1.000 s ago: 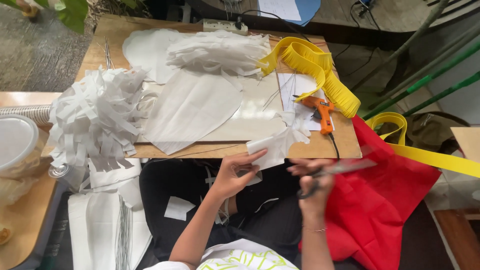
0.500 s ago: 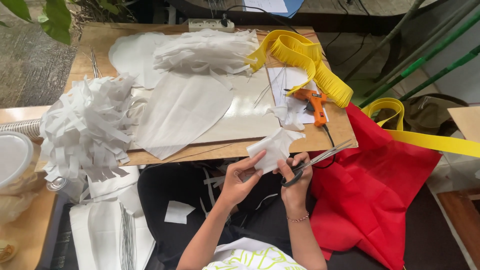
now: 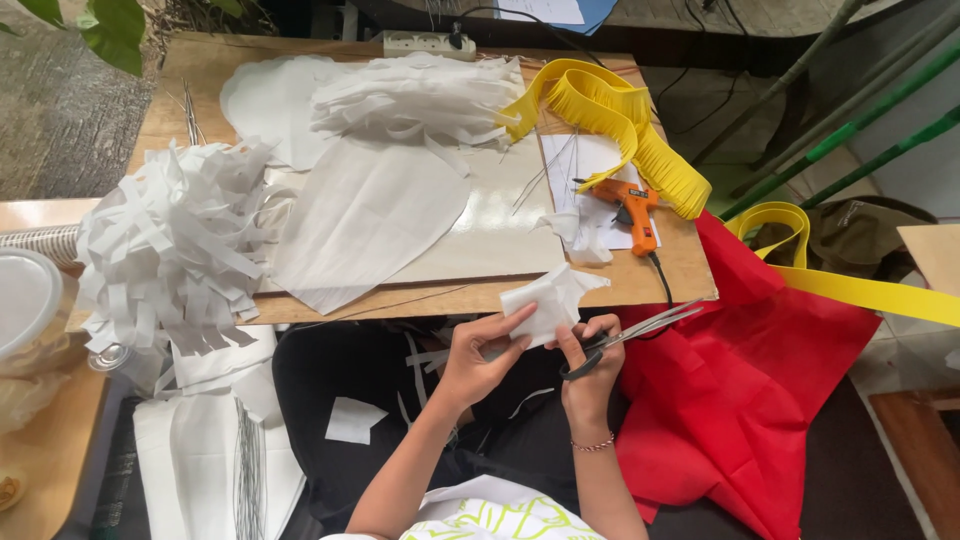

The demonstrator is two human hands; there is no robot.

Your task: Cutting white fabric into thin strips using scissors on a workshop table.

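Note:
My left hand pinches a small folded piece of white fabric just in front of the table's near edge. My right hand grips a pair of scissors by the handles, right beside the left hand; the blades point right, away from the fabric piece. Both hands are over my lap, which is covered by dark cloth.
The wooden table holds a heap of cut white strips, flat white fabric sheets, more strips, yellow fringe and an orange glue gun. Red fabric hangs at right. White pieces lie at left.
Both hands have come closer together and the white piece has been drawn down toward my lap. The scissors have swung from a level position up to the right of the piece.

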